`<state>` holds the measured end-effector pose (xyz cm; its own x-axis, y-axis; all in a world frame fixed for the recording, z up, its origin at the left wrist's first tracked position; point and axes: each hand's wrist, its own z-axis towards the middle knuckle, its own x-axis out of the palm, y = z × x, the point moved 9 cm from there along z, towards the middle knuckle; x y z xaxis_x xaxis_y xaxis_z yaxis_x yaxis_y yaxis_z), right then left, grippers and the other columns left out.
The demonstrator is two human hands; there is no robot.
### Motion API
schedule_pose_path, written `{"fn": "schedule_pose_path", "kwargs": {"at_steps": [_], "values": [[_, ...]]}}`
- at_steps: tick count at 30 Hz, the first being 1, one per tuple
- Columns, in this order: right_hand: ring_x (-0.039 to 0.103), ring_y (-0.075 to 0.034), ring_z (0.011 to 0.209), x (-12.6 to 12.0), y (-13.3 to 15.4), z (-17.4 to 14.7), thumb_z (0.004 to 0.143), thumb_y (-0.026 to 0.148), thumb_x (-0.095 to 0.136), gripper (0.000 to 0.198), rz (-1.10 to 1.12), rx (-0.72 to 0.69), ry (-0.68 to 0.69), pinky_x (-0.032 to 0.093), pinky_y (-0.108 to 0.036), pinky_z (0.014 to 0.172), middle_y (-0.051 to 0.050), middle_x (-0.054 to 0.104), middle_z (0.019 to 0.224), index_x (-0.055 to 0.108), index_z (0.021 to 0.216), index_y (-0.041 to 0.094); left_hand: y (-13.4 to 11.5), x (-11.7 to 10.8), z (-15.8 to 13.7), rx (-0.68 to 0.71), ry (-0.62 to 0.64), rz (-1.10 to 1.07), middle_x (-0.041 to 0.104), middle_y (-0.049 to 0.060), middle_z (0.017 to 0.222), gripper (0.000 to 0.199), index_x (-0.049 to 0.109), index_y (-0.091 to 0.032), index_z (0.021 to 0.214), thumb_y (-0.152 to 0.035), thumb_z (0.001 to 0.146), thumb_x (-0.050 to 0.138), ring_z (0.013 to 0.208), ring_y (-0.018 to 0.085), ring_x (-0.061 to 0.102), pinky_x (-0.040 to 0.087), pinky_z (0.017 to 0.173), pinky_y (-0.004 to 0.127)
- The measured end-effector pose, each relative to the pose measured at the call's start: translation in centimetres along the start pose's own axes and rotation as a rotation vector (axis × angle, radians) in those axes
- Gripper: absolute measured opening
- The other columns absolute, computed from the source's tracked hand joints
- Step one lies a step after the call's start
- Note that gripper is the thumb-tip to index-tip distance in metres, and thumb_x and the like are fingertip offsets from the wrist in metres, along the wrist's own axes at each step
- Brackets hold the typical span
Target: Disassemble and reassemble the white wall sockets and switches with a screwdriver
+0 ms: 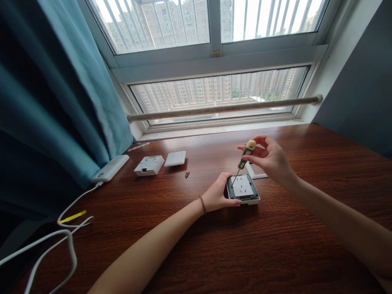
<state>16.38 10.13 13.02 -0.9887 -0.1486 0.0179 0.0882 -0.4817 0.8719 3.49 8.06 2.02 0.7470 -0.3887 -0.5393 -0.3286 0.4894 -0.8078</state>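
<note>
A wall socket (243, 186) with a white face and dark frame sits on a white back box on the brown table. My left hand (219, 193) grips its left side, thumb along the near edge and fingers at the far corner. In my right hand (269, 157) is a screwdriver (246, 154) with a yellow and grey handle, held tilted. Its tip meets the left side of the socket's frame, at a screw hole. Just behind the socket lies a white cover frame (256, 173), partly hidden by my right hand.
Several screws (187, 174) lie left of the socket. Beyond them are a white switch plate (175, 158) and a white mounting box (149, 165). A white power bank (110, 168) with a cable (71, 245) rests by the blue curtain (70, 81). A window rail (225, 109) crosses behind the table.
</note>
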Motion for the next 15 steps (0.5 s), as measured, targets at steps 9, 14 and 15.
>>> {"fn": "schedule_pose_path", "kwargs": {"at_steps": [9,14,15], "values": [[0.056,-0.014,0.075,-0.16,0.73,-0.12,0.070,0.026,0.068,0.034,-0.201,0.023,0.020,0.051,-0.030,0.067,-0.002,0.057,0.087,0.060,0.102,0.023,0.04,-0.08,-0.06,-0.008,-0.003,-0.011,0.046,0.010,0.116,0.078,0.037,-0.018,0.122,-0.040,0.058,0.077,0.106,0.026,0.047,0.039,0.094,0.041],[0.057,-0.013,0.069,-0.33,0.07,0.04,0.065,0.025,0.072,0.043,-0.128,0.051,0.012,0.053,-0.032,0.070,0.001,0.057,0.074,0.059,0.106,0.021,0.10,-0.05,-0.04,0.000,0.001,-0.004,0.046,0.010,0.117,0.079,0.037,-0.018,0.122,-0.040,0.058,0.076,0.106,0.025,0.047,0.038,0.094,0.040],[0.059,-0.014,0.072,-0.30,0.09,0.05,0.065,0.024,0.072,0.046,-0.105,0.055,0.014,0.053,-0.034,0.073,0.000,0.059,0.078,0.057,0.108,0.021,0.07,-0.05,-0.03,0.002,0.002,-0.003,0.046,0.010,0.117,0.078,0.038,-0.018,0.122,-0.040,0.058,0.076,0.106,0.025,0.047,0.038,0.094,0.040]]}}
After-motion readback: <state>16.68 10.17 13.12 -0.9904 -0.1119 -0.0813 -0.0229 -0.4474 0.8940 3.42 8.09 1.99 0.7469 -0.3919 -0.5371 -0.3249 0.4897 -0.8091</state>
